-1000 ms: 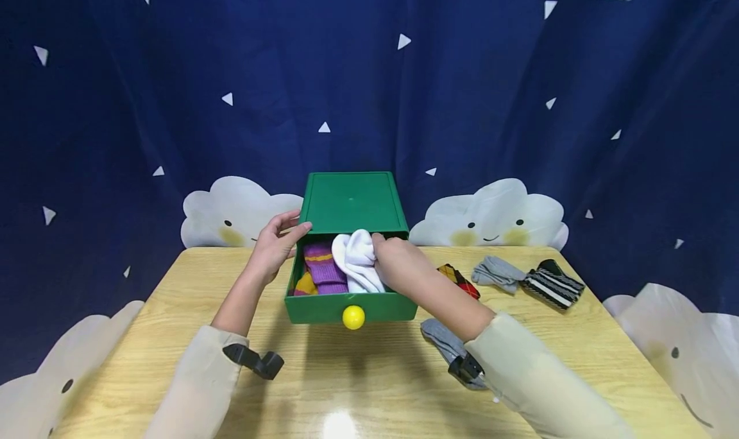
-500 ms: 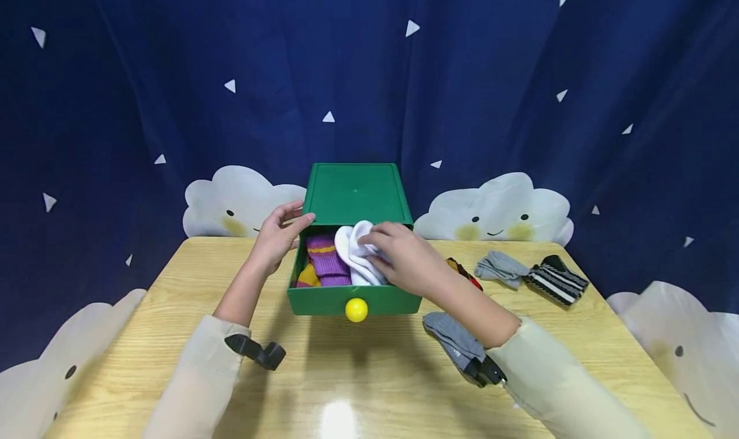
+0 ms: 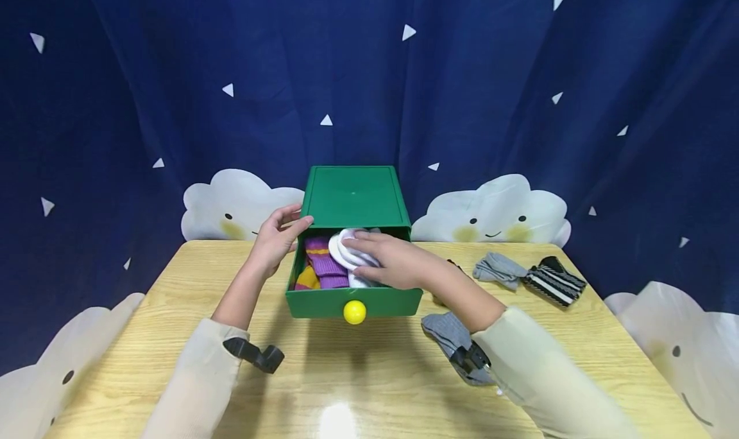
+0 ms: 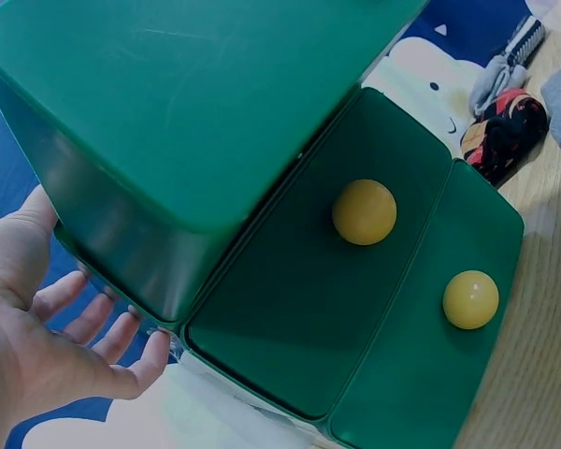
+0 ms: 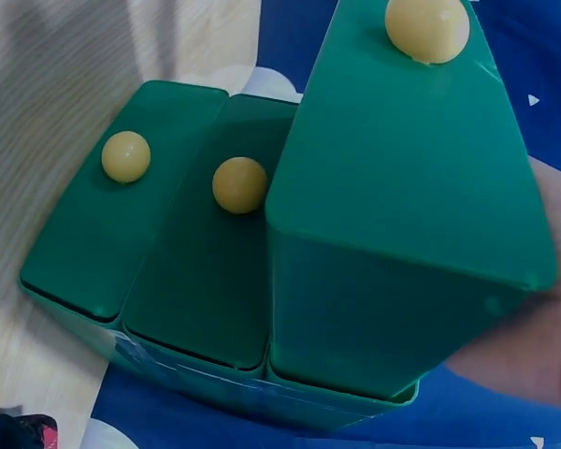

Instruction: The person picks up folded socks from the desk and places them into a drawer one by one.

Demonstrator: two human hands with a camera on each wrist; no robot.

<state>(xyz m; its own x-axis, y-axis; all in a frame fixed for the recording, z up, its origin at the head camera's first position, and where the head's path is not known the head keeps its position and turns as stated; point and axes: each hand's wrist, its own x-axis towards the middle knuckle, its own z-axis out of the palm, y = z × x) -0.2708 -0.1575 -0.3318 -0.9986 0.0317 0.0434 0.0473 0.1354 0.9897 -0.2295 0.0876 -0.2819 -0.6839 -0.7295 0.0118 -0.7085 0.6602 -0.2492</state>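
While the right hand lies palm-down, its fingers touch white socks.

Socks in top drwr | other socks R, on tbl

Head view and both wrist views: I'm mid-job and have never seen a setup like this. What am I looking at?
There is no machine: a person in pale sleeves works bare-handed. The head view is taken from the head, looking forward and down at the wooden table; each wrist view is taken from that wrist, so the green cabinet looks tilted. Its top drawer is pulled out, with purple socks and white socks inside. The left hand rests against the cabinet's left side; the right hand rests on the white socks. To the right on the table lie light grey socks, striped socks and, nearer the person, darker grey socks.
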